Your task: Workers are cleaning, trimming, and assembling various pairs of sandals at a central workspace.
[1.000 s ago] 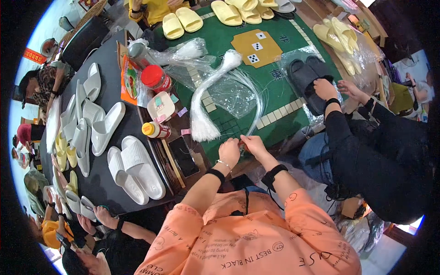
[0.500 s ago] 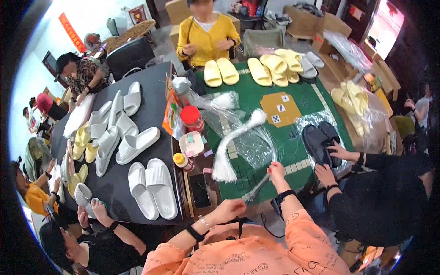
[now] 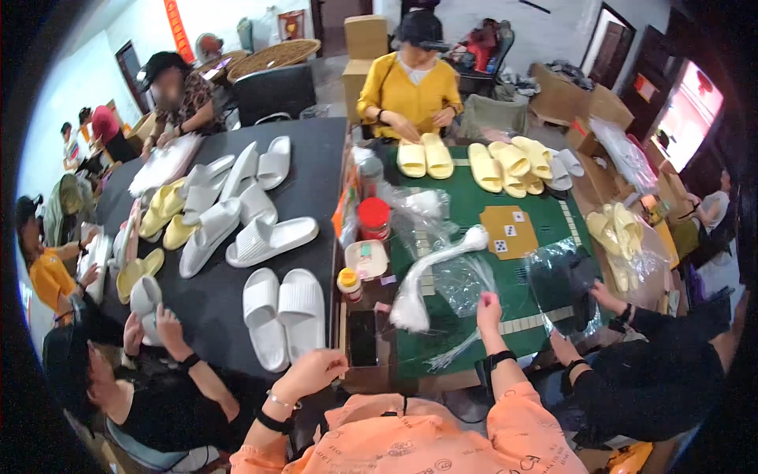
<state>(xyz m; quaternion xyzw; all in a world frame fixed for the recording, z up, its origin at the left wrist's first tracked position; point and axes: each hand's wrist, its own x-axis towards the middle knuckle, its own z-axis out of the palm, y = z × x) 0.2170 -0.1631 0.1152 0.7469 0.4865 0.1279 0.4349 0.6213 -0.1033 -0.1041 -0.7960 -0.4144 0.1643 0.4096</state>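
Note:
My right hand (image 3: 489, 310) is raised over the green mat (image 3: 474, 209), its fingers pinched on a thin clear plastic bag (image 3: 466, 283) that spreads out above it. Beside the bag lies a white twisted bundle of plastic bags (image 3: 426, 276), and loose clear strips (image 3: 452, 353) trail below my wrist. My left hand (image 3: 314, 370) hovers at the near edge of the black table (image 3: 316, 166), fingers loosely bent and holding nothing. It is next to a pair of white slippers (image 3: 283, 316) and a dark phone (image 3: 362, 337).
White and yellow slippers (image 3: 225, 209) cover the black table. A red-lidded jar (image 3: 374, 218), small bottle (image 3: 349, 284) and box (image 3: 366, 258) stand between the tables. Yellow slippers (image 3: 512, 164) lie at the far side. People sit all around; a person in black (image 3: 632, 379) bags dark slippers on my right.
My hands, joined at the bundle's end a second ago, have parted: the left moved left toward the white slippers, the right lifted with the clear bag. The view has tilted upward.

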